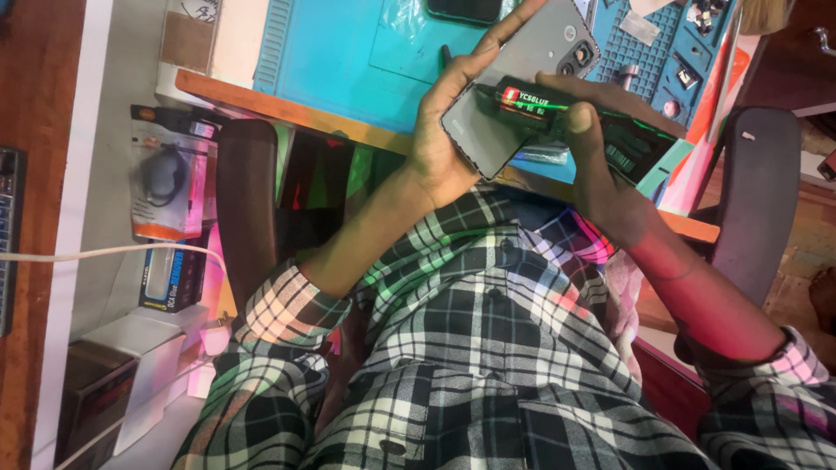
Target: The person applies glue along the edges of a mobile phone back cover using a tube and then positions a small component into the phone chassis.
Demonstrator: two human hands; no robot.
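My left hand [440, 139] holds a grey phone [544, 48] by its lower end, back side up, with the camera lenses at the top right. My right hand [605, 174] grips a dark glue tube [525, 103] with a green and red label. The tube lies across the phone's back, its tip pointing left onto the lower half. Both hands are raised in front of my checked shirt, at the table's front edge.
A blue work mat [348, 52] covers the wooden table [279, 106], with small parts [688, 74] in its compartments at the right and a dark phone [463, 9] at the top. Black chair armrests [246, 200] [758, 191] flank me. Packaged goods [170, 183] and a white cable [104, 252] lie at the left.
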